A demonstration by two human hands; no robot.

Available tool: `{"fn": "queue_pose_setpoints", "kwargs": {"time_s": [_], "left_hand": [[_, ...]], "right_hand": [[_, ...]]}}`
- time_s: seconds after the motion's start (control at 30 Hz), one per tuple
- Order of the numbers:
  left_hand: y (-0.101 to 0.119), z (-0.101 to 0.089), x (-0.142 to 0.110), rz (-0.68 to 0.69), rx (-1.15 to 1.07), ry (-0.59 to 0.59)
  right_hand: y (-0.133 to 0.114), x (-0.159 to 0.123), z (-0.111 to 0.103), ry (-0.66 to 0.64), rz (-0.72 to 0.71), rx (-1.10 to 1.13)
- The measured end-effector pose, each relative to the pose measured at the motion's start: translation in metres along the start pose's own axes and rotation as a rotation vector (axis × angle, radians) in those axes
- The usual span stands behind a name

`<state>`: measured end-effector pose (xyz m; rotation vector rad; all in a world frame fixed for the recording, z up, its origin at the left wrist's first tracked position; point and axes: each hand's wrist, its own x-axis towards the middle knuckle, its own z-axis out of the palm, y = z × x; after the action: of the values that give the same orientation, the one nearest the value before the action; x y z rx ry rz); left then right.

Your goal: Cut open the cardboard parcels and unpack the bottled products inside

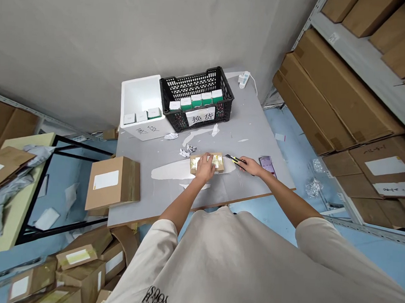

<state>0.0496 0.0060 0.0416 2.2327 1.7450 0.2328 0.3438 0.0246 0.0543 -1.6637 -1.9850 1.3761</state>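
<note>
Colours and patterns, centre and upper centre of frame
Small carton [218, 163]: brown. Cutter [235, 160]: black and yellow. Crate [223, 110]: black, lattice-patterned. Desk [250, 122]: grey, white-patched.

Table [250, 122], grey-topped, brown-edged. At the far side, an open white box [142, 92] with handwritten characters is placed beside a black lattice plastic crate [180, 121] fronted by a white label. Near the far right corner, a white power strip [243, 80] with cord is laid. Towards the front, a small brown cardboard box with yellowish tape [219, 161] is set over a pale irregular patch [169, 170]; crumpled white-and-dark scraps [184, 153] are scattered just beside. At right, a purple-screened phone [267, 164] is placed.
</note>
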Motion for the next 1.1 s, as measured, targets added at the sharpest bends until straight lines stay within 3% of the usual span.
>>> {"fn": "queue_pose_setpoints", "kwargs": {"time_s": [0.23, 0.43, 0.73, 0.93, 1.1], "left_hand": [[-0.013, -0.001, 0.023, 0.002, 0.062, -0.036], [-0.015, 0.001, 0.022, 0.055, 0.074, -0.066], [-0.016, 0.014, 0.016, 0.053, 0.077, -0.049], [-0.019, 0.022, 0.011, 0.048, 0.074, -0.017], [-0.018, 0.021, 0.012, 0.033, 0.088, -0.019]], "right_hand": [[-0.004, -0.002, 0.008, 0.035, -0.182, -0.356], [-0.008, 0.0, 0.014, 0.045, -0.195, -0.587], [-0.011, 0.005, 0.023, 0.066, -0.168, -0.584], [-0.004, 0.005, 0.043, 0.155, -0.151, -0.515], [0.006, 0.003, 0.042, 0.163, -0.149, -0.519]]}}
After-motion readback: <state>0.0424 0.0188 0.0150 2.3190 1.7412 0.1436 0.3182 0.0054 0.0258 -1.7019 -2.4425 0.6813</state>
